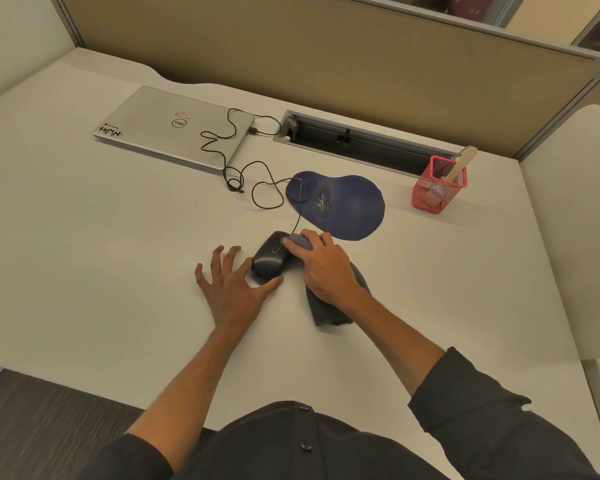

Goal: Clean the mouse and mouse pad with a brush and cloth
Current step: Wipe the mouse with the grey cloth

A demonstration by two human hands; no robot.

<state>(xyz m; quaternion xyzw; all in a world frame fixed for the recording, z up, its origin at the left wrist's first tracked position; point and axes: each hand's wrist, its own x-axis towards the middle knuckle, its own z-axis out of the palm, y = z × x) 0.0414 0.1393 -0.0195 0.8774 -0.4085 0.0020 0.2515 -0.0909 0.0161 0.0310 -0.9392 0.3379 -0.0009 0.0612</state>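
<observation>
Head view, frame centre: black corded mouse (271, 259) is steadied by the spread, flat left hand (234, 289) and wiped with a grey cloth (329, 306) gripped in the right hand (321, 268). Crumb-strewn blue mouse pad (343, 206) looks uncleaned; wooden-handled brush (459, 166) sits unused in a red mesh holder (437, 190), right.

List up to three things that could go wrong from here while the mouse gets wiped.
1. The left hand only braces the mouse with thumb and forefinger, so the right hand, pressing the cloth, might push it away.
2. The looped cable could tug at the laptop.
3. Debris on the pad may scatter.
</observation>
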